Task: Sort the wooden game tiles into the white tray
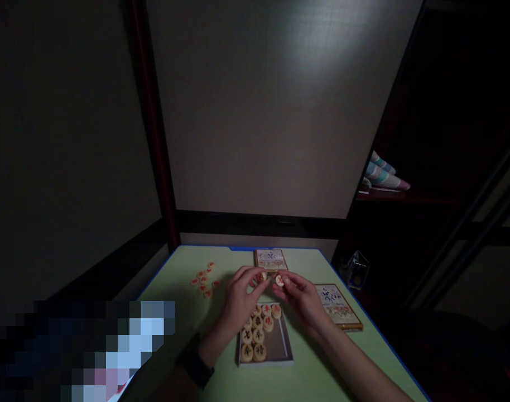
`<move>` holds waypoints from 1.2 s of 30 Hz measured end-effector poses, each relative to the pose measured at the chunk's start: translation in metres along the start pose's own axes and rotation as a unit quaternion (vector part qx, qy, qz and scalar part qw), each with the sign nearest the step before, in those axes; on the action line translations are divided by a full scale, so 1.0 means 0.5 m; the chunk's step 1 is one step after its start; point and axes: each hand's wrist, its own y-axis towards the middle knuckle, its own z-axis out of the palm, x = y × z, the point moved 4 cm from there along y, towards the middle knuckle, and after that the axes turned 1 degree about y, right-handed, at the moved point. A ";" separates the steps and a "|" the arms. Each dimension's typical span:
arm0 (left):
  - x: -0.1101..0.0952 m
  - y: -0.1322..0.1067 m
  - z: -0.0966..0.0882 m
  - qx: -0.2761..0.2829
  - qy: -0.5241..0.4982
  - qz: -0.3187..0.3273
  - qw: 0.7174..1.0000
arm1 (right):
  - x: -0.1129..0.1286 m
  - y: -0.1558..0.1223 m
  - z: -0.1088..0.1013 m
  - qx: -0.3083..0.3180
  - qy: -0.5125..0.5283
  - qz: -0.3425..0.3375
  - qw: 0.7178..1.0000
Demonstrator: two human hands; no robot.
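Note:
Between the thumb and fingers of my left hand (244, 290) is a round Chinese chess piece (261, 276) with a red mark. My right hand (299, 296) pinches another red-marked xiangqi piece (279, 281), its face turned toward me. Both hands are raised close together over the far end of an open box tray (275, 346). Wooden pieces with black characters (259, 336) fill the tray's left side, and a few red-marked ones (275, 311) lie along its far side. My left forearm hides part of the tray's left edge.
Several loose red-marked pieces (202, 282) lie on the left of the green table (163, 290). One printed box (272, 258) rests at the far edge, another printed box (339, 307) at right. A wall panel (263, 139) rises behind. A pixelated patch covers the lower left.

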 end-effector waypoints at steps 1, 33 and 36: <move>0.010 0.002 0.003 -0.002 -0.039 -0.031 0.999 | 0.003 0.001 -0.001 0.002 -0.007 -0.005 1.000; 0.064 0.002 0.076 0.095 -0.359 -0.223 0.901 | 0.005 -0.056 0.044 0.119 -0.700 -0.364 0.603; 0.074 0.015 0.056 0.094 -0.361 -0.237 0.897 | 0.011 -0.038 0.080 0.155 -0.745 -0.325 0.561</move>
